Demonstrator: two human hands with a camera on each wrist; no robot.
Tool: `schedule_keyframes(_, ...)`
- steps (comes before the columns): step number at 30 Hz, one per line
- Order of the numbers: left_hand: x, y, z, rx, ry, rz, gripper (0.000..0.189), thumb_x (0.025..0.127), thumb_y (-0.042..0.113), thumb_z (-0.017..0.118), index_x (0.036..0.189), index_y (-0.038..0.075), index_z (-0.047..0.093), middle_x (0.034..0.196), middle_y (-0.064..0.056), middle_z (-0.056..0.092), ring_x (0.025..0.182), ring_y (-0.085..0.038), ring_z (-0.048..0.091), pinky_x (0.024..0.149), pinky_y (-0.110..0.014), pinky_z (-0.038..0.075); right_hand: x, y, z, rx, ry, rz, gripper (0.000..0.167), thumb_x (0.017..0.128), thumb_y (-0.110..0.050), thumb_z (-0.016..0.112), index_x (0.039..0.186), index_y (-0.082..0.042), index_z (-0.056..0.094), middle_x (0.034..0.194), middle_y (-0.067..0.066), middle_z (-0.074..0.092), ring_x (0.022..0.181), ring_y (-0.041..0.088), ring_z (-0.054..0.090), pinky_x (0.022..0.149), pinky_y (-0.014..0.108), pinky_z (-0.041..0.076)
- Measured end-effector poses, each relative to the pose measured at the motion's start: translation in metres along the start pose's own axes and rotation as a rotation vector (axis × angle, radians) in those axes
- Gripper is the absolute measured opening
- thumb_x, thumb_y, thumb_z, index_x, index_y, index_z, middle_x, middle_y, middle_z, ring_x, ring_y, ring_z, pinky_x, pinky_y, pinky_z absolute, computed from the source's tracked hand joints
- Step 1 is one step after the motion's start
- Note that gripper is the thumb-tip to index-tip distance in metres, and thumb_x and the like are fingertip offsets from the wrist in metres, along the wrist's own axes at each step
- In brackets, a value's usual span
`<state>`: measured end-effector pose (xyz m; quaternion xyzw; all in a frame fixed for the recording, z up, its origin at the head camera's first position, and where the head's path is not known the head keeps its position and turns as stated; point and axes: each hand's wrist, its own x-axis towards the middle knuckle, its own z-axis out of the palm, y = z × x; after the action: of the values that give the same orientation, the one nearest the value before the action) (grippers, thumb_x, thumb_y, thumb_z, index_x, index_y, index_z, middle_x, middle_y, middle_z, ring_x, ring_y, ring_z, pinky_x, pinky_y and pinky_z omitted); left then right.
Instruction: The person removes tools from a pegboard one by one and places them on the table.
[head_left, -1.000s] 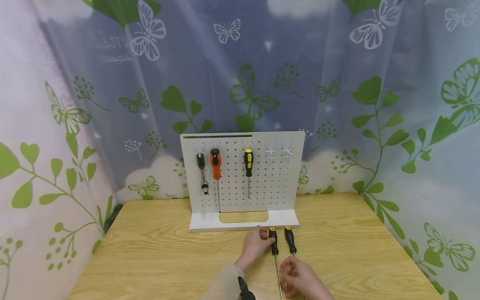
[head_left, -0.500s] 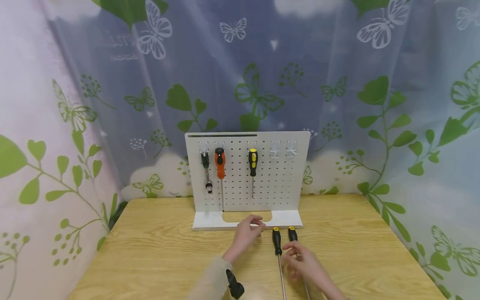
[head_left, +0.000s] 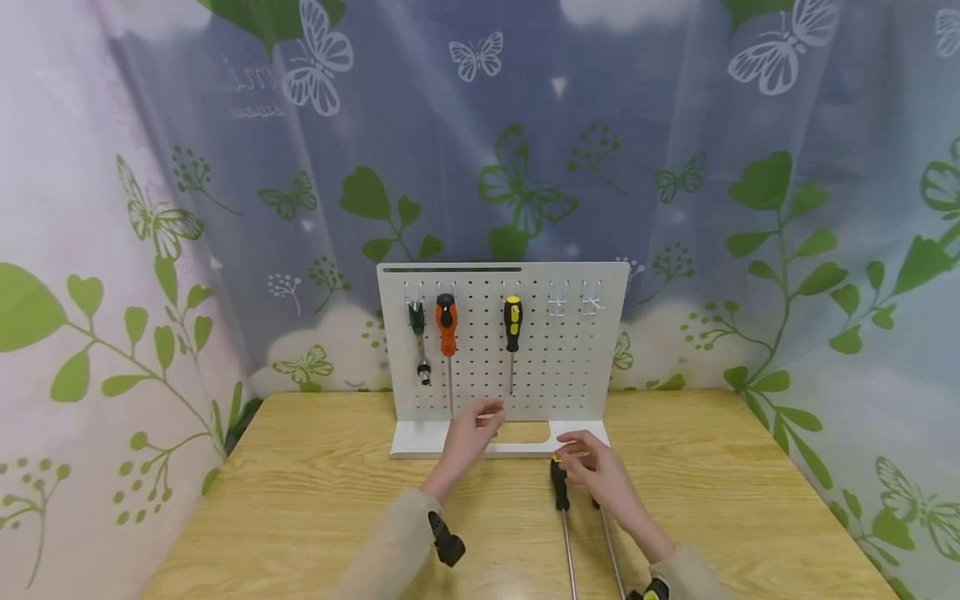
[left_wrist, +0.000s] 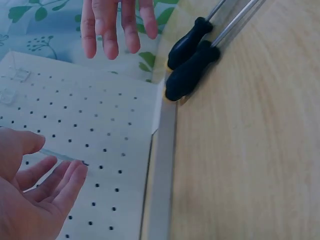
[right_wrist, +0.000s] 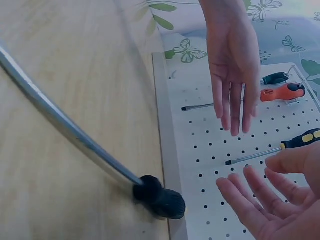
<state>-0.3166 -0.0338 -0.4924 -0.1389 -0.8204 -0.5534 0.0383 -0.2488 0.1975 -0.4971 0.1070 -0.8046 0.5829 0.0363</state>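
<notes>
My left hand (head_left: 467, 442) is held in front of the lower part of the white pegboard (head_left: 480, 375), fingers loosely bent around nothing. The right hand (head_left: 603, 479) hovers over the handle ends of two long screwdrivers on the table and also holds nothing. One black-handled screwdriver (head_left: 560, 487) with a yellow end shows beside its fingers; the handle of the other screwdriver (head_left: 611, 546) is mostly hidden beneath that hand. In the left wrist view both dark handles (left_wrist: 192, 72) lie side by side near the board's base. The right wrist view shows relaxed, parted fingers (right_wrist: 250, 202).
On the pegboard hang a green-handled socket tool (head_left: 420, 337), an orange screwdriver (head_left: 447, 325) and a black-and-yellow screwdriver (head_left: 513, 323). Two clear hooks (head_left: 557, 297) at its right bear no tool. A wooden table (head_left: 300, 500) lies below, with a printed curtain (head_left: 420, 125) behind.
The left hand has left the nearer screwdriver's handle and moved left and up towards the pegboard. The right hand has risen from the shafts to the handle ends. The head view has shifted slightly.
</notes>
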Motion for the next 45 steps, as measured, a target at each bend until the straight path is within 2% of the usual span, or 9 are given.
schedule_keyframes(6, 0.016, 0.014, -0.019, 0.019, 0.047, 0.045, 0.037, 0.105, 0.023, 0.059, 0.135, 0.003, 0.061, 0.132, -0.013, 0.064, 0.117, -0.032, 0.064, 0.094, -0.041, 0.058, 0.027, -0.004, 0.001, -0.021, 0.090, -0.074, 0.026, 0.100, -0.003, 0.062, 0.125, 0.003, 0.061, 0.112, 0.024, 0.069, 0.097, 0.036, 0.070, 0.077, 0.043, 0.064)
schedule_keyframes(11, 0.031, 0.030, -0.032, -0.004, 0.094, 0.089, 0.036, 0.105, 0.022, 0.058, 0.135, 0.002, 0.061, 0.133, -0.015, 0.064, 0.118, -0.033, 0.063, 0.096, -0.045, 0.057, 0.048, -0.003, 0.004, -0.011, 0.139, -0.097, 0.029, 0.100, -0.003, 0.063, 0.128, 0.001, 0.061, 0.114, 0.022, 0.068, 0.101, 0.037, 0.068, 0.081, 0.036, 0.063)
schedule_keyframes(15, 0.044, 0.043, -0.037, -0.040, 0.128, 0.107, 0.037, 0.105, 0.022, 0.058, 0.136, 0.002, 0.060, 0.133, -0.015, 0.064, 0.117, -0.033, 0.063, 0.097, -0.044, 0.057, 0.064, 0.001, 0.008, 0.031, 0.162, -0.120, 0.032, 0.099, -0.004, 0.065, 0.130, 0.003, 0.060, 0.117, 0.024, 0.068, 0.104, 0.041, 0.066, 0.081, 0.027, 0.061)
schedule_keyframes(19, 0.054, 0.054, -0.039, -0.046, 0.148, 0.139, 0.037, 0.105, 0.020, 0.059, 0.136, 0.001, 0.060, 0.133, -0.015, 0.064, 0.116, -0.033, 0.064, 0.097, -0.043, 0.057, 0.079, 0.001, 0.010, 0.024, 0.170, -0.133, 0.035, 0.099, -0.005, 0.065, 0.132, 0.003, 0.059, 0.120, 0.024, 0.067, 0.106, 0.038, 0.066, 0.081, 0.020, 0.058)
schedule_keyframes(21, 0.057, 0.059, -0.039, -0.046, 0.154, 0.157, 0.036, 0.104, 0.019, 0.058, 0.136, 0.001, 0.060, 0.133, -0.016, 0.064, 0.116, -0.033, 0.064, 0.098, -0.043, 0.056, 0.085, -0.002, 0.011, 0.016, 0.168, -0.129, 0.036, 0.099, -0.006, 0.066, 0.133, 0.001, 0.059, 0.122, 0.022, 0.067, 0.108, 0.036, 0.066, 0.084, 0.023, 0.057)
schedule_keyframes(29, 0.068, 0.071, -0.040, -0.031, 0.167, 0.169, 0.038, 0.104, 0.021, 0.059, 0.138, 0.003, 0.059, 0.135, -0.014, 0.064, 0.119, -0.032, 0.063, 0.098, -0.043, 0.056, 0.109, -0.010, 0.018, 0.022, 0.151, -0.113, 0.039, 0.100, -0.011, 0.065, 0.137, -0.003, 0.057, 0.127, 0.019, 0.065, 0.116, 0.036, 0.062, 0.100, 0.050, 0.053)
schedule_keyframes(34, 0.074, 0.072, -0.040, -0.058, 0.146, 0.165, 0.039, 0.104, 0.022, 0.059, 0.139, 0.004, 0.058, 0.136, -0.014, 0.063, 0.121, -0.031, 0.063, 0.099, -0.043, 0.056, 0.120, -0.018, 0.023, 0.032, 0.117, -0.108, 0.042, 0.101, -0.009, 0.062, 0.141, 0.002, 0.052, 0.133, 0.026, 0.060, 0.120, 0.042, 0.059, 0.104, 0.055, 0.049)
schedule_keyframes(40, 0.082, 0.070, -0.037, -0.065, 0.121, 0.154, 0.039, 0.105, 0.022, 0.059, 0.140, 0.004, 0.057, 0.137, -0.014, 0.062, 0.122, -0.030, 0.062, 0.103, -0.040, 0.054, 0.114, -0.046, 0.025, 0.010, 0.048, -0.116, 0.045, 0.105, -0.011, 0.056, 0.144, 0.008, 0.046, 0.139, 0.029, 0.055, 0.127, 0.043, 0.054, 0.110, 0.054, 0.045)
schedule_keyframes(45, 0.087, 0.070, -0.036, -0.068, 0.108, 0.119, 0.040, 0.105, 0.023, 0.059, 0.140, 0.006, 0.057, 0.138, -0.012, 0.061, 0.123, -0.028, 0.061, 0.104, -0.040, 0.053, 0.129, -0.023, 0.032, 0.034, 0.031, -0.124, 0.046, 0.105, -0.020, 0.057, 0.145, 0.002, 0.048, 0.142, 0.023, 0.055, 0.128, 0.039, 0.052, 0.111, 0.053, 0.043)
